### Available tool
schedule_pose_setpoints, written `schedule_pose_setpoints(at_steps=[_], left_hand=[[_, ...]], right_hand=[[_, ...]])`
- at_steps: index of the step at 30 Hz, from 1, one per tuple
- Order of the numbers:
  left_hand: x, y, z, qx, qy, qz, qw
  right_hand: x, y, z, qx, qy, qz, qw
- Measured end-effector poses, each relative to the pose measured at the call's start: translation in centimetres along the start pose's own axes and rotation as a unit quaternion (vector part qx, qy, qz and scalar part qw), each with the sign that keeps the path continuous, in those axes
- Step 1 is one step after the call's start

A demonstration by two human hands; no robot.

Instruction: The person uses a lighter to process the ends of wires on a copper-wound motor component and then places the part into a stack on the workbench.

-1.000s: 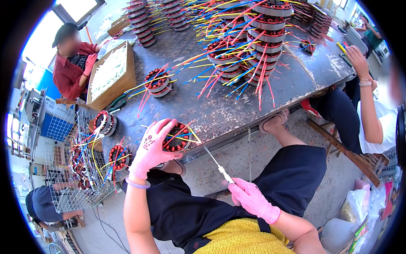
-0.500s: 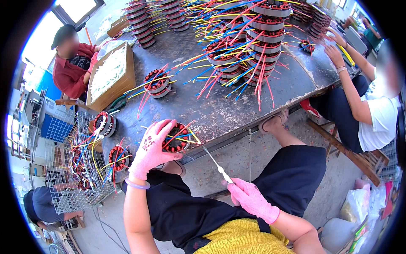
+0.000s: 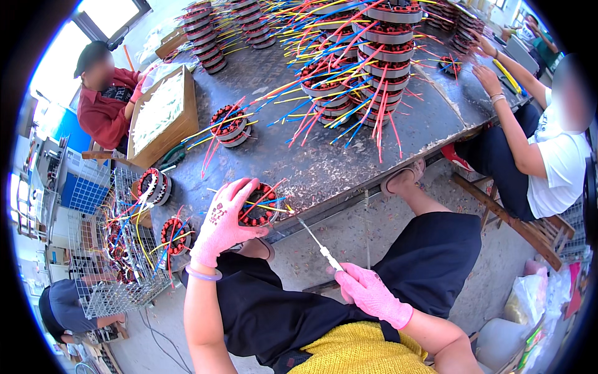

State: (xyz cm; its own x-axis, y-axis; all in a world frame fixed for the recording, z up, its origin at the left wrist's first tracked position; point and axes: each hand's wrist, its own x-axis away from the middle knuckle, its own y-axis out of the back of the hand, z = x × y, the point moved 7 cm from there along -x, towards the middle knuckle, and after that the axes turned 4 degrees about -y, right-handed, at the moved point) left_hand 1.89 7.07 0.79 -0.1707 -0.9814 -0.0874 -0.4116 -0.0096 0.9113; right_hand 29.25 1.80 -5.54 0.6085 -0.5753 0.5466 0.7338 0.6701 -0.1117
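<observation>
Stator (image 3: 256,219) is at the near edge of the table (image 3: 293,153), with the left grip (image 3: 223,218) closed round its left side, fingers over the far rim, thumb along the near one. It should be dense and rigid, best held by that rim, off the coils; its wires (image 3: 269,202) look springy and easy to bend. Rightward, the slim tool (image 3: 329,255) looks light and stiff; the right grip (image 3: 372,293) is wrapped on its handle, sensibly if the tip is hot. Whether tip and yellow wire touch is too small to tell. Around, left to right: basket (image 3: 103,296), two spare stators (image 3: 163,188), box (image 3: 177,121), lone stator (image 3: 232,134), then tall stacks (image 3: 387,71), their splayed wires likeliest to snag beyond the work.
</observation>
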Motion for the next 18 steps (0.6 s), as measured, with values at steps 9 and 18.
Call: schedule_pose_setpoints(at_steps=[9,18], left_hand=[[0.04,0.14,-0.26,-0.002,-0.015,-0.015,1.0],[0.07,-0.03,0.06,-0.001,0.007,0.001,1.0]], right_hand=[[-0.08,0.02,-0.09,0.005,0.006,0.001,1.0],[-0.04,0.01,0.01,0.017,0.008,-0.004,1.0]])
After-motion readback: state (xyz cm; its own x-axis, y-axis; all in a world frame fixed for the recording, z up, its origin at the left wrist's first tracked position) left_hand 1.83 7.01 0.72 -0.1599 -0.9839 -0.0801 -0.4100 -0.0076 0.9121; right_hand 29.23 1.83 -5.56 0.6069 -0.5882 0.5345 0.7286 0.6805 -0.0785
